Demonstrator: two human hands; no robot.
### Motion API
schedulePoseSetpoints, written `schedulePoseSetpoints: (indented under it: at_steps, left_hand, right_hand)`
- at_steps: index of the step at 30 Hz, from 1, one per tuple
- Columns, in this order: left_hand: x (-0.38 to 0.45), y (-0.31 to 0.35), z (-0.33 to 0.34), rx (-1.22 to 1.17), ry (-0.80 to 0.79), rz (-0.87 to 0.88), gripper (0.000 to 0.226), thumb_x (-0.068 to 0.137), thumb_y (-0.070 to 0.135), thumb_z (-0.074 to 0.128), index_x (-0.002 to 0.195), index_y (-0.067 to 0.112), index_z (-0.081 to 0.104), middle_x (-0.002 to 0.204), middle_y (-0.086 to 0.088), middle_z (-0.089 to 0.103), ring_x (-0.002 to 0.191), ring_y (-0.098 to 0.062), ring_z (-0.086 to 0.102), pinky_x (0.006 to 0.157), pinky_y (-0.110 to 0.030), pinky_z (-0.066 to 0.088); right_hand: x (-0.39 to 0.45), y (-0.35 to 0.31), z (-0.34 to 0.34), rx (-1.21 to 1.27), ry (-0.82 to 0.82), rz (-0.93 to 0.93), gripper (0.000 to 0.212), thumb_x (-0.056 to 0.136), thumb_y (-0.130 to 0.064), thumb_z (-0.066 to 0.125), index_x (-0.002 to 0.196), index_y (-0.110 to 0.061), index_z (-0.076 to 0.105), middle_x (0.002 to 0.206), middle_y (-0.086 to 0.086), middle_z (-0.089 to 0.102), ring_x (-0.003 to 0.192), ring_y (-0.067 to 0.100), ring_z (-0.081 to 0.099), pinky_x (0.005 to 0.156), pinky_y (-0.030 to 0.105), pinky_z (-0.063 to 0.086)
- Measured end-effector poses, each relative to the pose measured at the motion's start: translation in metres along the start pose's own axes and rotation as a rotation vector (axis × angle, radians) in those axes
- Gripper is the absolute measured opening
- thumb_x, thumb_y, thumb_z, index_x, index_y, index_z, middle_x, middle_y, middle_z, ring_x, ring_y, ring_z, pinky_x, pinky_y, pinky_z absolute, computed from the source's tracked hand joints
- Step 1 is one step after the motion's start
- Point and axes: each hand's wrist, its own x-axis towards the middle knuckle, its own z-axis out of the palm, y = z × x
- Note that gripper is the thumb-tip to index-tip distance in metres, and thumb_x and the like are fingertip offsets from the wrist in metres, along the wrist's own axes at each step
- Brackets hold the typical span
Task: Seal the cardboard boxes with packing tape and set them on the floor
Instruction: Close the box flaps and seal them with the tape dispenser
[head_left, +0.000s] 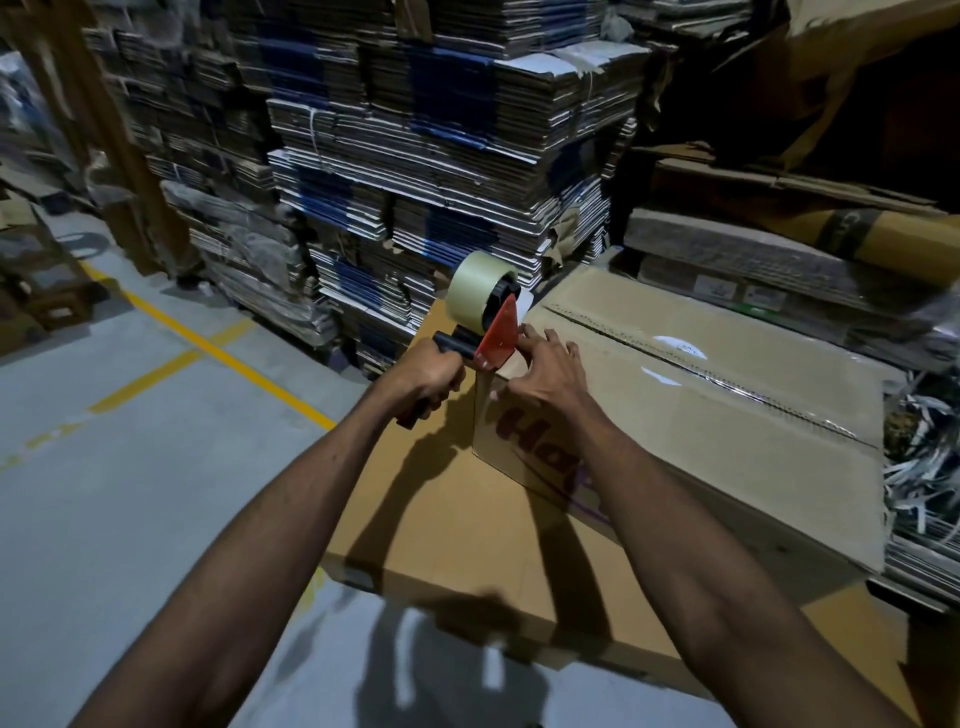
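Observation:
A brown cardboard box (717, 415) with dark red lettering on its side lies on a larger flat box (457, 519). Clear tape runs along its top seam. My left hand (434, 376) grips the black handle of a red tape dispenser (498, 338), which carries a pale roll of tape (470, 291) and sits at the box's near-left top corner. A strip of tape hangs from it down the box's end face. My right hand (545, 374) rests with spread fingers on that corner, thumb and fingertips by the dispenser's blade.
Tall stacks of flattened cartons (415, 156) stand behind the boxes. More flat cardboard and a rolled sheet (831, 234) lie at the right, with shredded strapping (914, 467) beside the box. Grey floor (130, 467) with yellow lines stretches to the left.

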Motion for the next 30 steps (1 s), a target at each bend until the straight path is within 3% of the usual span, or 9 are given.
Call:
schedulePoseSetpoints:
  at_steps: [5, 10, 17, 20, 23, 25, 27, 30]
  left_hand:
    - [-0.022, -0.036, -0.002, 0.005, 0.017, -0.006, 0.024, 0.096, 0.012, 0.042, 0.075, 0.012, 0.054, 0.060, -0.005, 0.044, 0.045, -0.016, 0.035, 0.044, -0.026, 0.030]
    - [-0.036, -0.071, -0.007, -0.019, 0.035, -0.047, 0.019, 0.093, 0.014, 0.040, 0.079, 0.012, 0.053, 0.065, -0.007, 0.041, 0.045, -0.016, 0.032, 0.045, -0.028, 0.028]
    - [-0.030, -0.077, 0.013, 0.012, 0.060, -0.061, 0.019, 0.092, 0.019, 0.041, 0.078, 0.013, 0.053, 0.062, -0.006, 0.043, 0.043, -0.018, 0.032, 0.044, -0.027, 0.028]
    - [-0.022, -0.076, 0.017, 0.035, 0.069, -0.062, 0.015, 0.092, 0.020, 0.044, 0.082, 0.014, 0.053, 0.063, -0.004, 0.044, 0.044, -0.017, 0.034, 0.043, -0.024, 0.028]
    - [-0.019, -0.076, 0.014, 0.027, 0.065, -0.062, 0.014, 0.092, 0.017, 0.044, 0.081, 0.014, 0.052, 0.061, -0.003, 0.043, 0.041, -0.015, 0.032, 0.042, -0.024, 0.027]
    - [-0.017, -0.074, 0.012, 0.016, 0.059, -0.051, 0.012, 0.092, 0.014, 0.047, 0.081, 0.013, 0.051, 0.061, -0.004, 0.041, 0.040, -0.014, 0.031, 0.040, -0.024, 0.027]
    - [-0.017, -0.073, 0.012, 0.021, 0.056, -0.031, 0.010, 0.092, 0.014, 0.048, 0.082, 0.012, 0.052, 0.063, -0.006, 0.043, 0.041, -0.014, 0.032, 0.041, -0.024, 0.028]
    - [-0.015, -0.077, 0.013, 0.082, 0.070, -0.012, 0.010, 0.092, 0.017, 0.051, 0.083, 0.012, 0.054, 0.068, -0.007, 0.049, 0.049, -0.017, 0.039, 0.045, -0.025, 0.031]
  right_hand:
    - [-0.002, -0.002, 0.001, 0.026, 0.015, 0.012, 0.114, 0.063, -0.057, 0.090, 0.160, -0.027, 0.039, 0.172, 0.002, 0.024, 0.159, 0.031, 0.014, 0.127, 0.060, 0.007]
    - [-0.002, -0.006, -0.001, -0.007, -0.008, 0.029, 0.119, 0.065, -0.058, 0.089, 0.164, -0.029, 0.030, 0.172, 0.001, 0.022, 0.159, 0.032, 0.013, 0.127, 0.060, 0.008]
    - [-0.011, -0.009, -0.006, 0.005, -0.035, -0.024, 0.108, 0.074, -0.059, 0.079, 0.164, -0.030, 0.026, 0.173, 0.000, 0.017, 0.160, 0.032, 0.010, 0.126, 0.063, 0.004]
    - [-0.018, -0.010, -0.023, 0.282, -0.252, 0.051, 0.105, 0.079, -0.047, 0.079, 0.165, -0.035, 0.020, 0.175, -0.004, 0.008, 0.160, 0.028, 0.002, 0.126, 0.064, 0.004]
    - [-0.022, -0.020, -0.033, 0.817, -0.413, 0.075, 0.121, 0.067, -0.062, 0.086, 0.164, -0.039, 0.018, 0.174, -0.002, 0.013, 0.158, 0.029, 0.017, 0.124, 0.064, 0.020]
    - [-0.024, -0.040, -0.034, 0.860, -0.350, 0.075, 0.132, 0.064, -0.076, 0.082, 0.167, -0.032, 0.012, 0.174, 0.005, 0.014, 0.157, 0.029, 0.021, 0.126, 0.059, 0.021]
    - [-0.026, -0.063, -0.034, 0.801, -0.208, 0.138, 0.140, 0.062, -0.078, 0.082, 0.167, -0.020, 0.011, 0.171, 0.012, 0.024, 0.153, 0.032, 0.031, 0.122, 0.050, 0.031]
    - [-0.034, -0.082, -0.026, 0.667, -0.023, 0.170, 0.147, 0.048, -0.083, 0.084, 0.162, -0.009, 0.028, 0.155, 0.013, 0.050, 0.136, 0.030, 0.052, 0.110, 0.045, 0.048]
